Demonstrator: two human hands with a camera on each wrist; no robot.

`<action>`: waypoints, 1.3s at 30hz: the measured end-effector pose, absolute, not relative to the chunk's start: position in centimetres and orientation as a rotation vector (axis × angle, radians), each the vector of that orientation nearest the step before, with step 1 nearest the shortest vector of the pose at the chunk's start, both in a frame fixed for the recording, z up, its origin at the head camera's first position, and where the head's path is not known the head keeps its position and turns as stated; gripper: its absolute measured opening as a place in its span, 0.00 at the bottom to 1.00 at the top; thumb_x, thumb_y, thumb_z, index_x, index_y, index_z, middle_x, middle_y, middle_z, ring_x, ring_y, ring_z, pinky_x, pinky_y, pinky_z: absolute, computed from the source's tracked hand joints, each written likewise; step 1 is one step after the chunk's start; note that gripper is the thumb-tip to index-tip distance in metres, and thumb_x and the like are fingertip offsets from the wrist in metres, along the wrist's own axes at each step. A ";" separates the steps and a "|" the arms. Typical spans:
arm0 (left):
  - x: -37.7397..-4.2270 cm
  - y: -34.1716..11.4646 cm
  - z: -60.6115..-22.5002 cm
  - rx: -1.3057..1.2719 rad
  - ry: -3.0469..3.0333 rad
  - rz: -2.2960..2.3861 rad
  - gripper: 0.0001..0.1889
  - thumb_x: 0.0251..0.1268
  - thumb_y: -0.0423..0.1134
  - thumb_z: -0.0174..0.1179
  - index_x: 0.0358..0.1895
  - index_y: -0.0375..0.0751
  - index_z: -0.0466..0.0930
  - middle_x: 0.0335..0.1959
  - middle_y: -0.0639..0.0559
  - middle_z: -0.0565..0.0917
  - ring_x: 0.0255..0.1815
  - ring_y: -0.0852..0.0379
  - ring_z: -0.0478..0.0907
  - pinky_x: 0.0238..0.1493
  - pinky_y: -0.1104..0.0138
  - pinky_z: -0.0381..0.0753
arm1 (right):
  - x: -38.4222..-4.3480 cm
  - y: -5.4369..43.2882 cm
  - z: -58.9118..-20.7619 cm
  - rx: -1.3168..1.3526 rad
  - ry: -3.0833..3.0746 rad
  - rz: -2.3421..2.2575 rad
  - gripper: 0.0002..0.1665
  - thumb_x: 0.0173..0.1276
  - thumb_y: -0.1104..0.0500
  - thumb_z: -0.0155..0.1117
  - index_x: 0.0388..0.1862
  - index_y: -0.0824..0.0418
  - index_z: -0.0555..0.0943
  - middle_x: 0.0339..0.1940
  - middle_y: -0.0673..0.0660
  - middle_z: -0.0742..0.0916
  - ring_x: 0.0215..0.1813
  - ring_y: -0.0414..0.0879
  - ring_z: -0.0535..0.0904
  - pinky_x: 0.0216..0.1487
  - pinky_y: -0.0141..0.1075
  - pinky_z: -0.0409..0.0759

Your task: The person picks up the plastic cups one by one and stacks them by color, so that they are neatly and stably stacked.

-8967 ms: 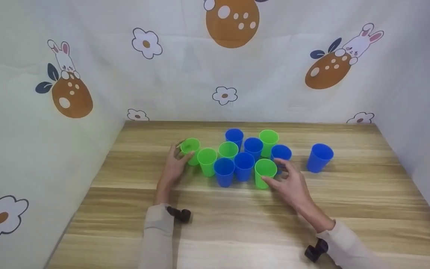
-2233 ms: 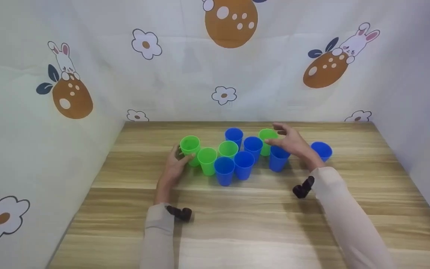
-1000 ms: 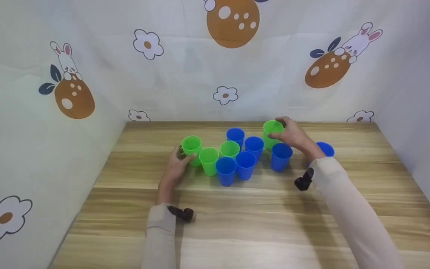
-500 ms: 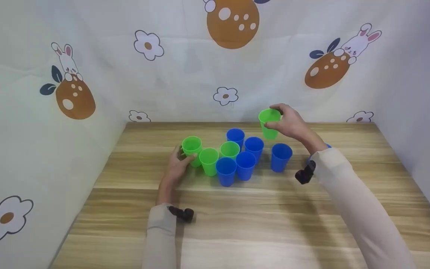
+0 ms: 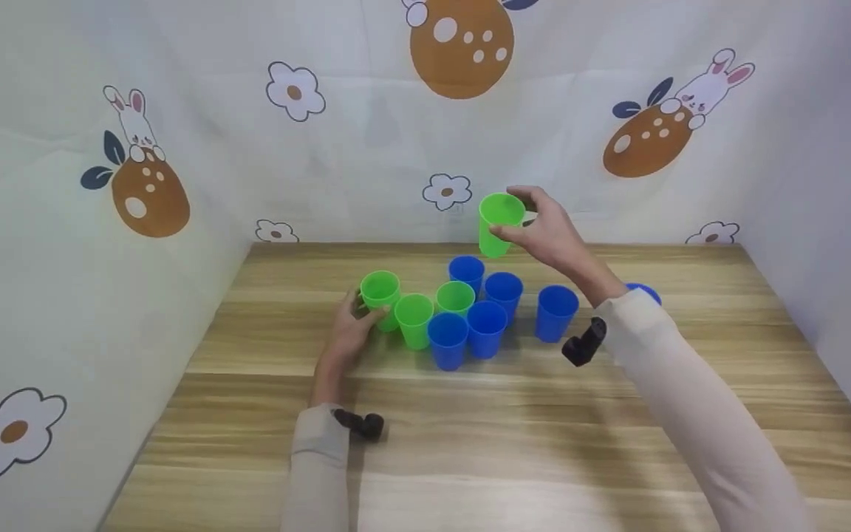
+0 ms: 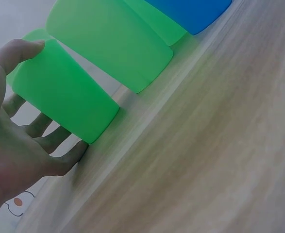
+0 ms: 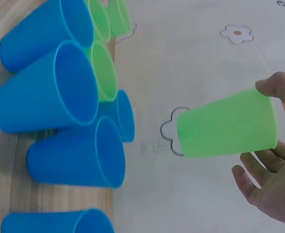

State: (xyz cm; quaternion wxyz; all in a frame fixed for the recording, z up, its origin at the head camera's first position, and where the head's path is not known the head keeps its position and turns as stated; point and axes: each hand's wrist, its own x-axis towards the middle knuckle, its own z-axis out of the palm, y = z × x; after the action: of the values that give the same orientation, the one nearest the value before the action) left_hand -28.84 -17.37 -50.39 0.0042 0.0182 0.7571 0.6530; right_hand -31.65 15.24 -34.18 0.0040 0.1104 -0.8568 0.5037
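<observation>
My right hand (image 5: 547,233) grips a green cup (image 5: 496,230) by its rim, thumb on the near side, and holds it upright in the air above the back of the group. In the right wrist view, the same green cup (image 7: 227,126) is apart from the others. My left hand (image 5: 348,329) holds the leftmost green cup (image 5: 381,307), which stands on the table; a second rim line suggests nested cups. In the left wrist view its thumb and fingers lie round the cup (image 6: 64,92). Two more green cups, one in front (image 5: 415,321) and one behind (image 5: 455,295), stand beside it.
Several blue cups stand upright close by, one at the front (image 5: 448,341) and one at the back (image 5: 466,272). Another blue cup (image 5: 556,314) stands apart to the right. The farthest blue cup (image 5: 645,292) is partly hidden behind the right forearm. A patterned cloth (image 5: 366,148) borders the wooden table (image 5: 470,443).
My right hand has lifted the back green cup and carried it up and leftward. The front green cup of 9 s ago has left its spot. My left hand has stayed in place.
</observation>
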 end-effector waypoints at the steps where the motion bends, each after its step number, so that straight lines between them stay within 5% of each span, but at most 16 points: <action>1: -28.6 -17.3 -49.9 0.055 2.375 2.030 0.39 0.67 0.37 0.61 0.78 0.34 0.53 0.77 0.31 0.61 0.79 0.35 0.58 0.81 0.48 0.56 | -31.5 15.0 -34.1 0.355 -2.681 1.595 0.45 0.64 0.51 0.72 0.76 0.60 0.63 0.71 0.60 0.74 0.68 0.53 0.72 0.69 0.47 0.77; 39: -28.9 -17.4 -50.7 0.059 2.320 2.075 0.38 0.68 0.41 0.62 0.77 0.42 0.56 0.76 0.35 0.64 0.77 0.36 0.61 0.78 0.47 0.61 | -30.7 3.3 -35.5 0.573 -2.662 1.871 0.45 0.63 0.53 0.74 0.76 0.56 0.66 0.69 0.57 0.78 0.67 0.51 0.78 0.66 0.40 0.80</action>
State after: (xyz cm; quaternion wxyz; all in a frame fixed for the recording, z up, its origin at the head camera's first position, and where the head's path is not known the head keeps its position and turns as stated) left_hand -28.93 -17.42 -50.73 0.0143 0.0189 0.7451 0.6665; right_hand -30.73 3.33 -35.54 -0.0810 0.1729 -0.8030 0.5645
